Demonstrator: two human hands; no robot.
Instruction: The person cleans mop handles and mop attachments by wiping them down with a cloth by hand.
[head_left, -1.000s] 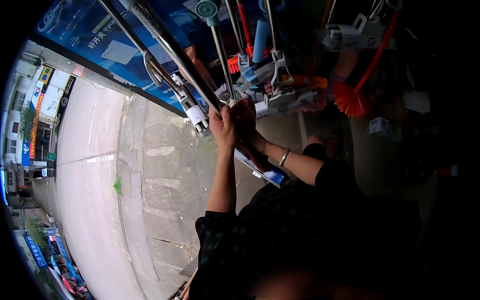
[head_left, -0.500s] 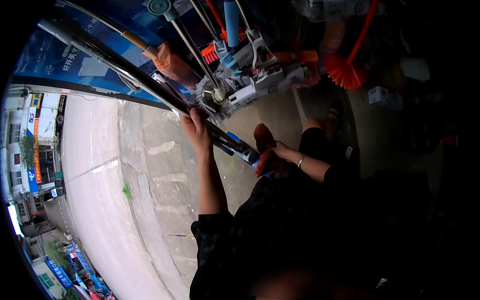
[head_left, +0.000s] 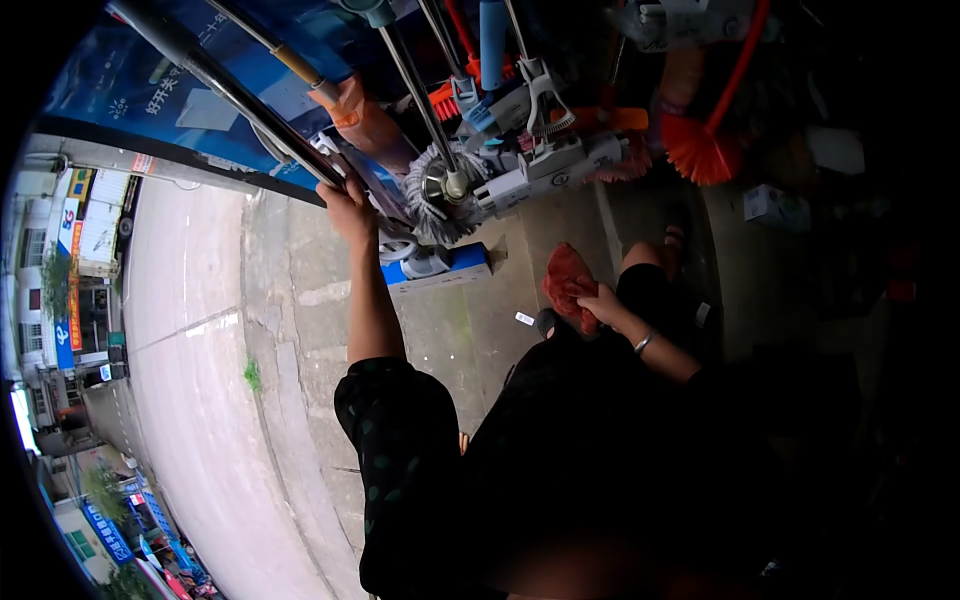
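My left hand [head_left: 350, 207] is closed around the lower part of a metal mop pole [head_left: 245, 98], which slants up to the upper left. Below and right of that hand, a grey and white mop head [head_left: 425, 262] rests on a blue and white piece [head_left: 468, 266] near the ground. My right hand [head_left: 603, 305], with a bracelet at the wrist, grips a crumpled red cloth [head_left: 568, 282] held out over the floor, apart from the pole.
A round string mop [head_left: 440, 192], an orange-wrapped mop [head_left: 358, 112] and a red brush [head_left: 702, 150] stand ahead by a blue printed panel [head_left: 205, 110]. A small white box [head_left: 776, 208] lies at the right. The paved road [head_left: 190, 300] runs along the left.
My left hand has moved left and up with the pole, and the mop head has swung away from me. My right hand and the cloth have moved right, away from the mop.
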